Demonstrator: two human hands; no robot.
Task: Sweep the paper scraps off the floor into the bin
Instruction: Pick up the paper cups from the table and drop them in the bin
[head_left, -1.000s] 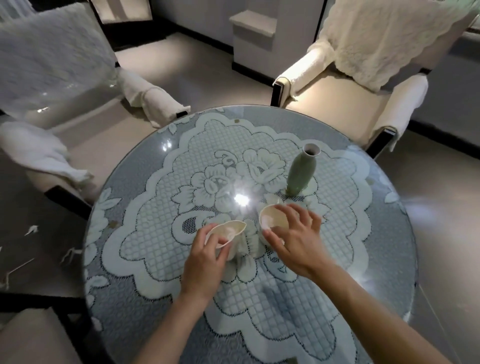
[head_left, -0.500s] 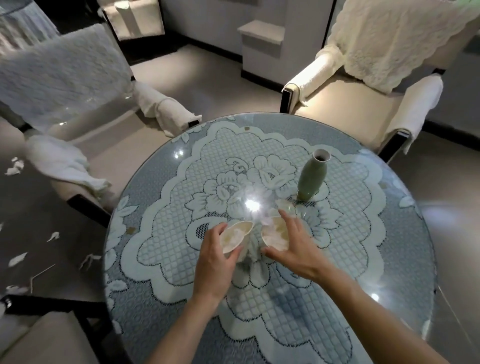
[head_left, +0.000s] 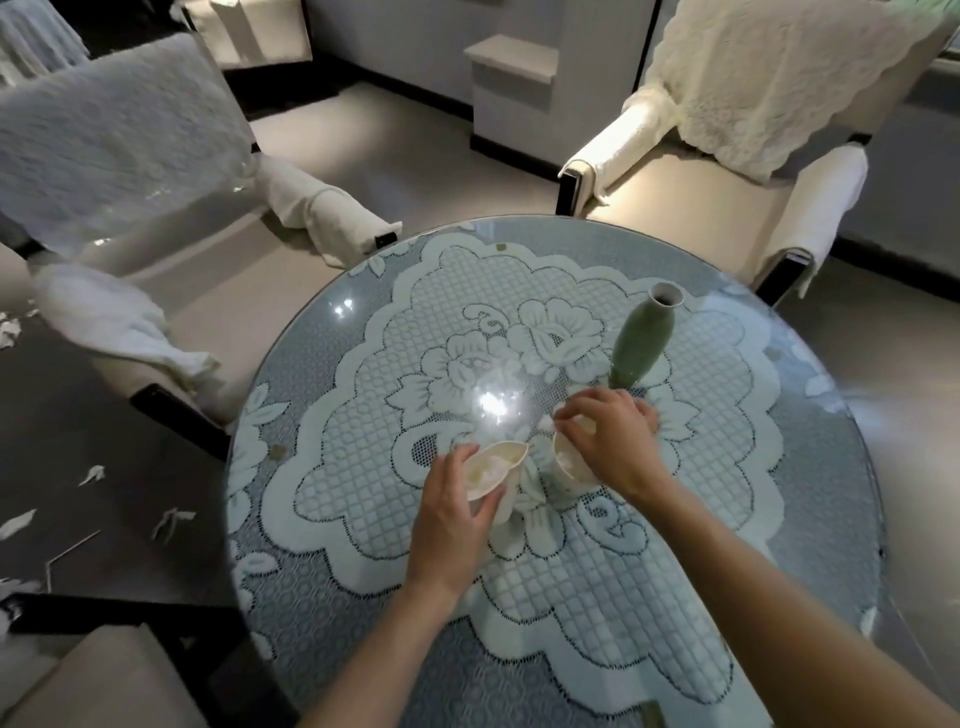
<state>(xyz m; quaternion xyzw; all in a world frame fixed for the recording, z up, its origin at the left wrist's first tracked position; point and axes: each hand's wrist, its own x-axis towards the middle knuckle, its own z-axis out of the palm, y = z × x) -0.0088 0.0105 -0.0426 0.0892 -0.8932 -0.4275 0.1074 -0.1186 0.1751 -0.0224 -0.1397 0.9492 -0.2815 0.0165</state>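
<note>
White paper scraps (head_left: 174, 522) lie scattered on the dark floor left of the table, with more further left (head_left: 18, 522) and by the armchair (head_left: 8, 332). No bin or broom is in view. On the table my left hand (head_left: 452, 514) squeezes a pale paper cup (head_left: 496, 465), which is tilted with its mouth pressed oval and white bits inside. My right hand (head_left: 610, 441) hovers over a second pale cup (head_left: 569, 465), its fingertips pinched on what looks like a small white scrap (head_left: 545, 423).
The round glass table (head_left: 831, 467) has a lace cloth under the glass and a green vase (head_left: 641, 345) just behind my right hand. Covered armchairs stand at left (head_left: 130, 171) and back right (head_left: 727, 156). A dark chair frame (head_left: 130, 618) is at lower left.
My right hand has left the second cup's rim, moved up toward the vase and pinched its fingers together. The left hand keeps its squeezed cup. The view has shifted so more floor scraps show.
</note>
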